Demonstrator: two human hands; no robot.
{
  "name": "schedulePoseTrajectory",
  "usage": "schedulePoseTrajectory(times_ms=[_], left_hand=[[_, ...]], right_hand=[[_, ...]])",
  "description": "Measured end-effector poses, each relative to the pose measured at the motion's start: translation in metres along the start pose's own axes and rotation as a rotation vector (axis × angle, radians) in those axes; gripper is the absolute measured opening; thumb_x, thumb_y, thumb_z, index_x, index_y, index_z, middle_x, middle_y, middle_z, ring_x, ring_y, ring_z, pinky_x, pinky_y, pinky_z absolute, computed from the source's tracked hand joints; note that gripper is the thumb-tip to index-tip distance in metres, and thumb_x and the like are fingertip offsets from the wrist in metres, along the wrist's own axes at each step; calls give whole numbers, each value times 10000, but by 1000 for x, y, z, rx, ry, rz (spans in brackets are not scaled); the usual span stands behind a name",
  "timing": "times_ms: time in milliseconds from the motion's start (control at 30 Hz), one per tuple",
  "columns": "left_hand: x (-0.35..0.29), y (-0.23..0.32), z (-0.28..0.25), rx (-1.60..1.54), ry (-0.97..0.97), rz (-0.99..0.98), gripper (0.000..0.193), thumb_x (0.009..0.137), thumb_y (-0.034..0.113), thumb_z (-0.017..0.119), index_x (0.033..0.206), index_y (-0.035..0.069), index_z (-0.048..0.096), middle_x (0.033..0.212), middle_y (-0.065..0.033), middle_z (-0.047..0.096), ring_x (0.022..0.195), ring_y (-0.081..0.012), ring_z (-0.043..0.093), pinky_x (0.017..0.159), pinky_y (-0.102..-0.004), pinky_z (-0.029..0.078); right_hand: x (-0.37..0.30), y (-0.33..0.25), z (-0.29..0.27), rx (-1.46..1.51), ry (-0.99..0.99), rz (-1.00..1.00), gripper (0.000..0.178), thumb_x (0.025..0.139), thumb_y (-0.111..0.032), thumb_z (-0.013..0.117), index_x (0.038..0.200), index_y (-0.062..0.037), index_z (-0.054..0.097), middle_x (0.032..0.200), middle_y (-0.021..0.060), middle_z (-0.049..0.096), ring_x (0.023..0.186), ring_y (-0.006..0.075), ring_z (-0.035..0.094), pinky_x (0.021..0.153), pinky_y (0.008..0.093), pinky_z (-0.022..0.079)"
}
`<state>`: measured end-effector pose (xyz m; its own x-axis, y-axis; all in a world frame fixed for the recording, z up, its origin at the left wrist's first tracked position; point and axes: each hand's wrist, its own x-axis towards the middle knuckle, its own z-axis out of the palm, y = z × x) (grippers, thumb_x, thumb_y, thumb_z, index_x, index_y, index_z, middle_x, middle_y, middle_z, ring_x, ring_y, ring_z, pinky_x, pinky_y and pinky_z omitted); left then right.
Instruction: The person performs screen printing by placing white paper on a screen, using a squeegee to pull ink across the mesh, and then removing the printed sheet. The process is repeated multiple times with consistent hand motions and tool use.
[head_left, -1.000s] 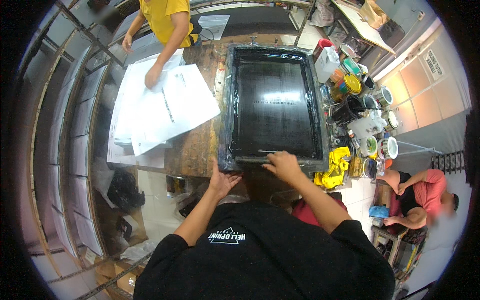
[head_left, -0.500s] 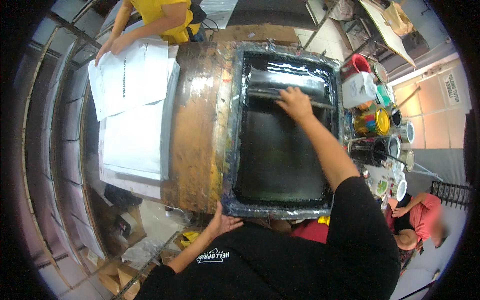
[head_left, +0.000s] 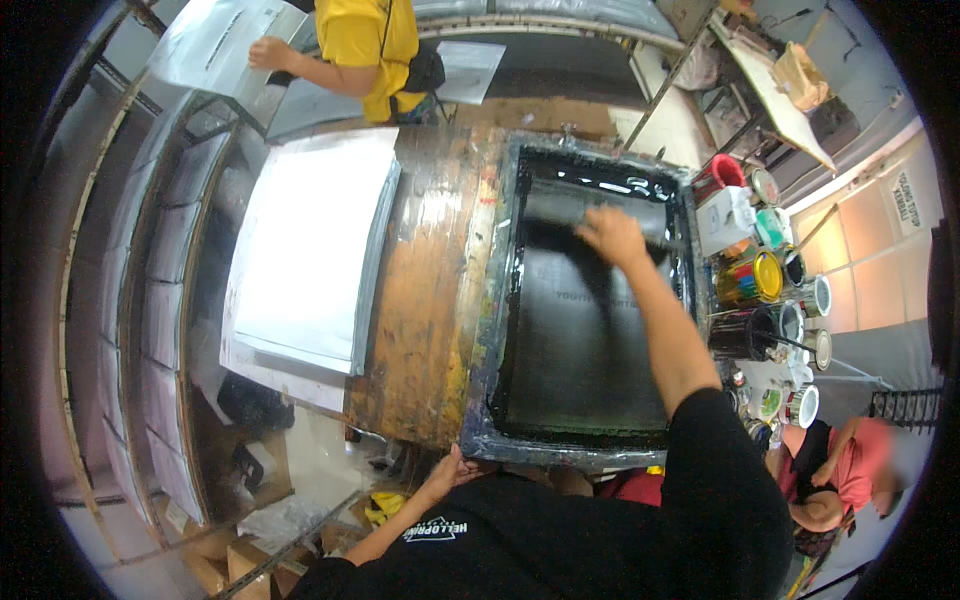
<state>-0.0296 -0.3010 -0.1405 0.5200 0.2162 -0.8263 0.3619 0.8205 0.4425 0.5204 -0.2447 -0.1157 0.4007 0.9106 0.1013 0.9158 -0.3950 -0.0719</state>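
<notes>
A screen-printing frame (head_left: 482, 400) with a dark, ink-wet mesh lies on the worn wooden table. My right hand (head_left: 612, 236) is closed over a squeegee (head_left: 553, 234) that lies across the far part of the mesh; motion blurs its bar. Faint lettering shows in the mesh nearer to me. At the frame's near left corner, my left hand (head_left: 456, 472) grips the edge, thumb up beside the corner and fingers partly hidden below it. Left of the frame rests a thick stack of white paper (head_left: 305, 250).
Paint cans and tubs, among them a yellow can (head_left: 752, 278), crowd the right side. A co-worker in a yellow shirt (head_left: 365, 45) holds a printed sheet (head_left: 225, 45) at far left. Drying racks (head_left: 165, 330) line the left. Another person in pink (head_left: 850, 465) sits at lower right.
The squeegee and my right hand have come slightly nearer along the mesh, and lettering now shows there. The co-worker has carried the printed sheet from the stack toward the racks. The view has shifted.
</notes>
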Motion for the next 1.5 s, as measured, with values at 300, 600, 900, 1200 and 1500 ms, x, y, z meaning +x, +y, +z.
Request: schedulePoseTrajectory(times_ms=[300, 600, 900, 1200, 1500], left_hand=[[-7, 23, 22, -319, -472, 338, 667, 975, 730, 430, 1048, 87, 592, 1108, -164, 706, 1123, -259, 651, 1048, -434, 456], [-68, 129, 122, 310, -502, 1099, 969, 976, 765, 334, 1560, -8, 347, 1583, -293, 351, 1476, -423, 340, 1186, -599, 277], [84, -20, 96, 1690, 392, 1044, 1095, 878, 879, 345, 1624, 81, 273, 1638, -396, 58, 1559, -492, -23, 1118, -752, -157], [44, 37, 137, 1723, 314, 1041, 971, 927, 746, 466, 1496, -40, 442, 1576, -252, 392, 1516, -366, 264, 1169, -679, 108], [16, 136, 151, 1225, 303, 1429, 590, 860, 298, 824, 1346, 29, 624, 1162, -170, 740, 883, -296, 737, 737, -397, 573]], right_hand=[[-254, -160, -144, 109, -214, 13, 439, 957, -471, 638, 1112, -66, 574, 947, 152, 672, 896, 346, 690, 655, 487, 574], [-216, -183, -283, -57, 518, -78, 326, 835, -361, 695, 943, -58, 643, 884, 119, 611, 897, 306, 589, 936, 519, 383], [-154, -161, -358, -25, 576, -54, 343, 898, -372, 634, 863, -32, 666, 821, 135, 652, 832, 317, 615, 864, 486, 386], [-103, -141, -392, 18, 568, -51, 365, 907, -369, 603, 851, -13, 663, 813, 154, 658, 838, 345, 634, 858, 492, 398], [-56, -126, -411, -17, 530, -51, 365, 913, -360, 558, 858, -9, 644, 828, 207, 646, 844, 396, 628, 827, 490, 436]])
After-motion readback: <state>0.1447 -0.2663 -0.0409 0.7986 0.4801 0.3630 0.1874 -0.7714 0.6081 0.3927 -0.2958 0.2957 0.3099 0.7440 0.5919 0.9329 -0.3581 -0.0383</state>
